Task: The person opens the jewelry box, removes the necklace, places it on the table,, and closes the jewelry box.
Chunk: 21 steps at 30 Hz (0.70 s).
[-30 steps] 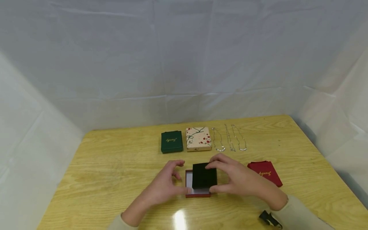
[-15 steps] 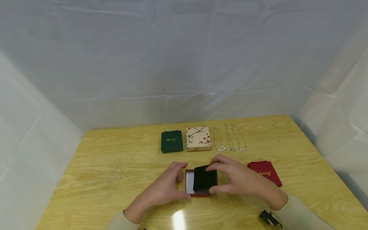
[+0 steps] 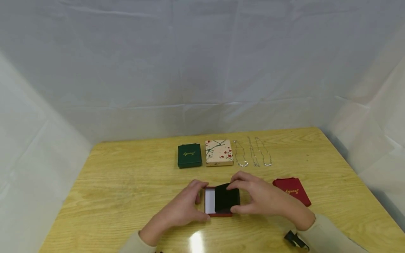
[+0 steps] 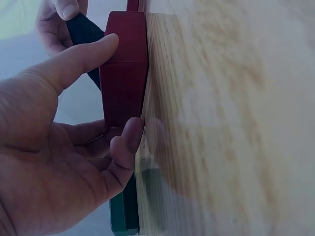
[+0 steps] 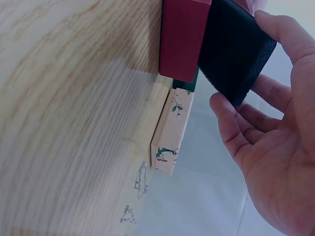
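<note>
In the head view a red box base (image 3: pixel 210 215) with a pale inside stands on the table. My left hand (image 3: pixel 188 206) grips its left part, the thumb (image 4: pixel 101 50) on the near wall and the fingers around the side. My right hand (image 3: pixel 255 193) pinches a black padded insert (image 3: pixel 226 201) by its right part, thumb at the front and fingers at the back. Tilted, the insert (image 5: pixel 234 51) has its right side raised above the box in the right wrist view. Its left edge dips toward the box, and the pale inside shows to the left of it.
Behind the hands lie a green box (image 3: pixel 189 155), a flower-patterned box (image 3: pixel 219 153) and several silver chains, including a right-hand chain (image 3: pixel 265 151). A dark red lid or pouch with gold writing (image 3: pixel 293 189) lies to the right. A black strap (image 3: pixel 295 240) is by the right sleeve.
The black insert has shifted slightly right and tilted, its left edge lower, baring more of the box's inside. My left hand has moved right, closing in on the box.
</note>
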### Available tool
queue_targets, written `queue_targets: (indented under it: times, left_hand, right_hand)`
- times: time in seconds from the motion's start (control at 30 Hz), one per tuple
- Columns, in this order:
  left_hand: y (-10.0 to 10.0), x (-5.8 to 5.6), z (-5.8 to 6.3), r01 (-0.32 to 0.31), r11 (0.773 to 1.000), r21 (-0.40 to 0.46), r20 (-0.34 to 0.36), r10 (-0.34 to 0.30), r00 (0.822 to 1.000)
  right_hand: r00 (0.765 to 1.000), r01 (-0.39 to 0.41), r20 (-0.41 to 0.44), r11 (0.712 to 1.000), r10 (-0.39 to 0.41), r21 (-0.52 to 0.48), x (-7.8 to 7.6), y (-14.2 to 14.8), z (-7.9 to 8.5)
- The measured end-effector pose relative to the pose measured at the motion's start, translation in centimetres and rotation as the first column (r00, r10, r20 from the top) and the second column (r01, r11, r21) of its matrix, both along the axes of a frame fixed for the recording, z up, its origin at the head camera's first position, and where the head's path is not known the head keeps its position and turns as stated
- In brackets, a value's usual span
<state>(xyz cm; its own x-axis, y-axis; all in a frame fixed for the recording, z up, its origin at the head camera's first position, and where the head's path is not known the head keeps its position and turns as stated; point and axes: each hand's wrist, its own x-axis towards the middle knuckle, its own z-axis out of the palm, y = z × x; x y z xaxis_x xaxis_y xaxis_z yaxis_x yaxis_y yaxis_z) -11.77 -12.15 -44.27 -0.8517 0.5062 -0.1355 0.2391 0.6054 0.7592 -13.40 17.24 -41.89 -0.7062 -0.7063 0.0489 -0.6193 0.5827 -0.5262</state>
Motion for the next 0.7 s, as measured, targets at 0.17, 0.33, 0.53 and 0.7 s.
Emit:
queue_targets:
  times: [0.17, 0.33, 0.53, 0.7]
  left_hand:
    - [0.00, -0.01, -0.11, 0.004, 1.000, 0.009, -0.002, -0.004, 1.000]
    - [0.02, -0.02, -0.13, 0.006, 1.000, 0.015, -0.006, -0.006, 1.000]
    - [0.06, -0.01, -0.15, 0.006, 1.000, 0.010, -0.011, -0.006, 1.000]
    - [0.06, 0.11, -0.12, 0.010, 1.000, 0.002, -0.024, -0.009, 1.000]
  right_hand:
    - [1.000, -0.004, 0.007, 1.000, 0.003, 0.012, -0.09, -0.12, -0.19]
    - [1.000, -0.016, -0.010, 1.000, 0.017, 0.025, -0.19, -0.29, -0.32]
    - [1.000, -0.022, 0.010, 1.000, 0.022, 0.022, -0.28, -0.63, -0.46]
    - [0.999, -0.033, 0.008, 0.999, 0.033, 0.009, -0.31, -0.88, -0.77]
